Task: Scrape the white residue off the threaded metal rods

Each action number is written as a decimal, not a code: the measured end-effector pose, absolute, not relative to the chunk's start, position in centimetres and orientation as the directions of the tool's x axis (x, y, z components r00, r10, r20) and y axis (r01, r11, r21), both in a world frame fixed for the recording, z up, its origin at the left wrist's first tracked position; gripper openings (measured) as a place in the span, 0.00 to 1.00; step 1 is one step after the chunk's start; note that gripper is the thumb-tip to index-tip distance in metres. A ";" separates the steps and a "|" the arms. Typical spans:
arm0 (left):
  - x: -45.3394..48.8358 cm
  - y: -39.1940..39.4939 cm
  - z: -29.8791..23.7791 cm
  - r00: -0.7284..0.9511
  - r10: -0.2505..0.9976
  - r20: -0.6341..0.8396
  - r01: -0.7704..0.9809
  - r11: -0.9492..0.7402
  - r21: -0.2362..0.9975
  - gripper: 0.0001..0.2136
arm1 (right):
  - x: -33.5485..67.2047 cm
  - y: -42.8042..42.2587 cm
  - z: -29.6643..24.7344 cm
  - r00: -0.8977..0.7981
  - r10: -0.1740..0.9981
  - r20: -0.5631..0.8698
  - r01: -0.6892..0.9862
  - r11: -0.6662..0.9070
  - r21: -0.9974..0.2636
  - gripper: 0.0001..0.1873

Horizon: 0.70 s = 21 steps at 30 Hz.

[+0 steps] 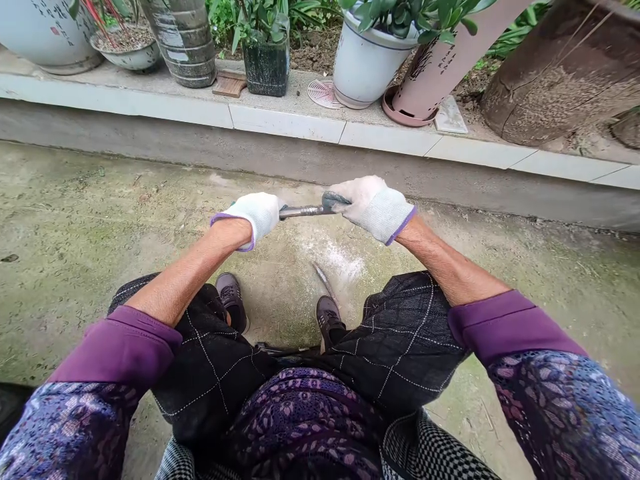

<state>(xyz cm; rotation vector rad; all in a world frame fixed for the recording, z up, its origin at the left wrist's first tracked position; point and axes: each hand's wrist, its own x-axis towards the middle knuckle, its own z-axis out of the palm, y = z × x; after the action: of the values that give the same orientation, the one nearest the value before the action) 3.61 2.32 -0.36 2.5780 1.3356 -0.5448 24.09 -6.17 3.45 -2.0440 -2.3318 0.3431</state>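
Both my hands wear white knit gloves with purple cuffs. My left hand (pixel 254 213) is closed round one end of a grey metal tool (pixel 306 211) held level in front of me. My right hand (pixel 373 203) is closed over the tool's other end, where a darker rounded part (pixel 334 199) shows. I cannot make out what kind of tool it is. Below the hands, a thin grey pointed object (pixel 324 280) lies on the concrete by a whitish scraped patch (pixel 336 255). I sit with my knees apart, and my shoes (pixel 231 297) rest on the ground.
A raised tiled ledge (pixel 285 123) runs across the back. On it stand a white plant pot (pixel 364 63), a dark square pot (pixel 266 63), a grey ribbed pot (pixel 184 40), a leaning pink pot (pixel 440 73) and a large brown pot (pixel 560 80). Rough concrete ground (pixel 75 233) spreads either side.
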 end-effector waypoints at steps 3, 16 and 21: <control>3.7 1.8 -0.1 0.569 0.702 -0.429 0.780 -0.626 0.012 0.17 | 25.1 -5.2 2.9 -0.150 0.983 -0.103 0.957 0.118 -0.266 0.11; 2.4 0.5 4.3 0.514 0.757 -0.403 0.824 -0.304 0.479 0.24 | 25.7 -5.5 1.4 -0.100 0.950 -0.295 0.666 -0.157 -0.729 0.14; 2.2 3.3 2.0 0.496 0.811 -0.311 0.862 -0.417 0.289 0.19 | 24.6 -6.9 1.7 -0.202 0.954 -0.221 0.804 0.032 -0.593 0.13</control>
<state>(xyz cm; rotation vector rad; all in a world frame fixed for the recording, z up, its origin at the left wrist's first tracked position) 2.24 3.29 1.98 2.3354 1.3861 -0.1704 24.61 -6.94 1.66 -1.8139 -2.0713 0.9193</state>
